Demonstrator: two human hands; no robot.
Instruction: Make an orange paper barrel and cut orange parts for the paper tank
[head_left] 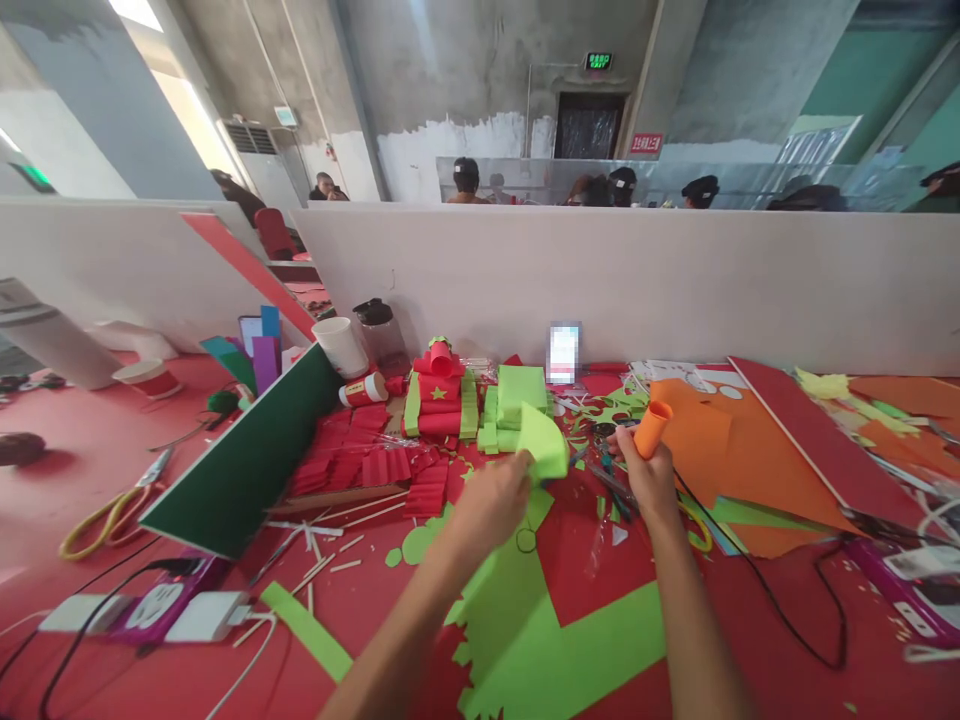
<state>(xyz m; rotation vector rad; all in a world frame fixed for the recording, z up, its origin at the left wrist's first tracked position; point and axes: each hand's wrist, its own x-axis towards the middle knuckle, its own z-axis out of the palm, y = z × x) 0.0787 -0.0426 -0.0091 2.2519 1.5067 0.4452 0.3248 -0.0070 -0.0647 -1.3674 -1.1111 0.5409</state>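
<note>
My left hand (504,497) is closed on the edge of a bright green fan-shaped foam sheet piece (545,445), lifted over the table. Between the fingers of my right hand (651,480) stands a rolled orange tube (654,428), its open end up. Behind the green piece sits a green blocky paper model (523,388). To its left is a red and green model (439,395) with a yellow star. Below my hands lies a large cut green sheet (517,630). Dark-handled tools (616,485), partly hidden, lie between my hands.
Red pleated strips (386,462) and white sticks (315,545) lie left, beside a leaning dark green board (240,460). Yellow-handled scissors (112,515) and a purple power strip (161,603) are farther left. Orange sheets (739,455) and a black cable (772,608) lie right. A lit phone (564,352) leans against the partition.
</note>
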